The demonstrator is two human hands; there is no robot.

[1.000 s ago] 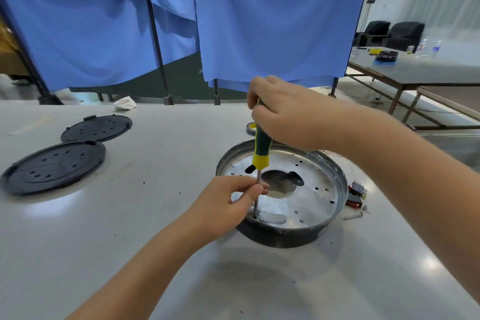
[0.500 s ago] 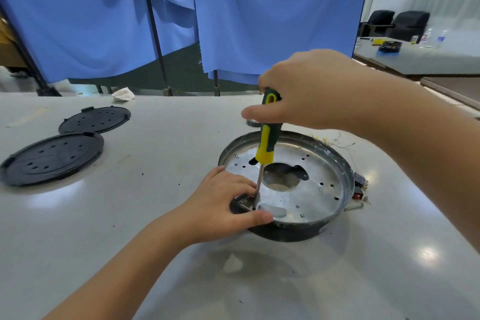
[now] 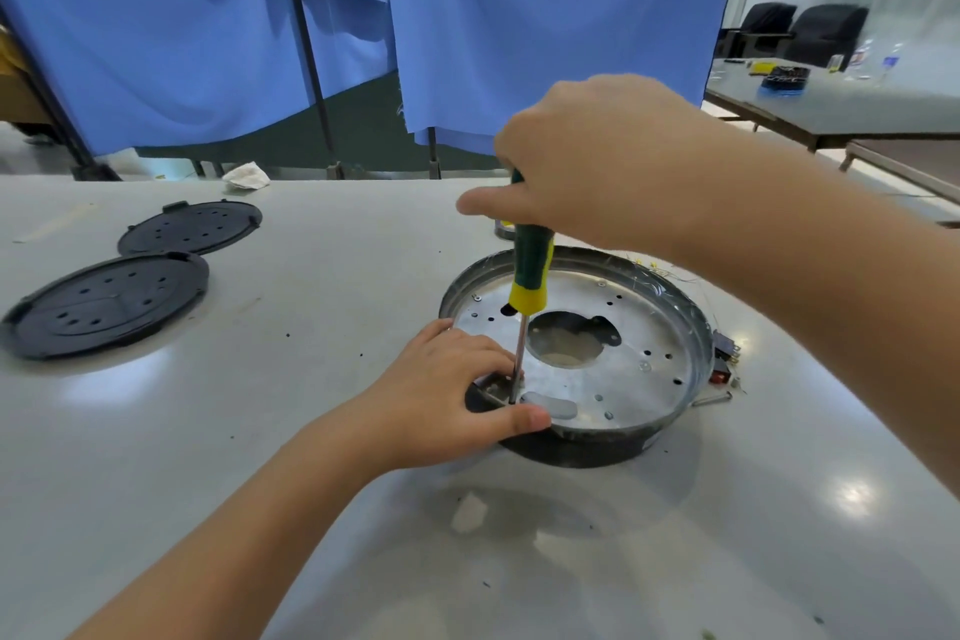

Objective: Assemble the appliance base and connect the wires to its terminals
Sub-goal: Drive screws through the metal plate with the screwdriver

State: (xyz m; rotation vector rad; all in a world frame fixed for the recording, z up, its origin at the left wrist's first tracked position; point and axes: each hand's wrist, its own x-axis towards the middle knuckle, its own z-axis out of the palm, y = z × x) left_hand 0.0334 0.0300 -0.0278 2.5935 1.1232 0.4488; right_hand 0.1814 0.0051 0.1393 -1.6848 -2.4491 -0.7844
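A round appliance base (image 3: 670,327) with a shiny metal plate and a dark rim sits mid-table. A green and yellow screwdriver (image 3: 531,276) stands upright, its tip at the base's near left edge. My right hand (image 3: 587,156) grips the top of its handle. My left hand (image 3: 452,390) holds the base's near left rim, thumb along the outside and fingers curled by the shaft. Thin wires (image 3: 660,270) trail behind the base, and a small switch part (image 3: 724,359) lies at its right.
Two black perforated round covers (image 3: 109,301) (image 3: 189,226) lie at the left of the grey table (image 3: 260,431). A crumpled white cloth (image 3: 247,175) sits at the far edge. Blue curtains (image 3: 519,16) hang behind. Another table (image 3: 852,104) stands at the right.
My left hand dropped from pinching the screwdriver shaft to holding the base's rim. My right hand shifted its grip on the handle top, and the view moved closer.
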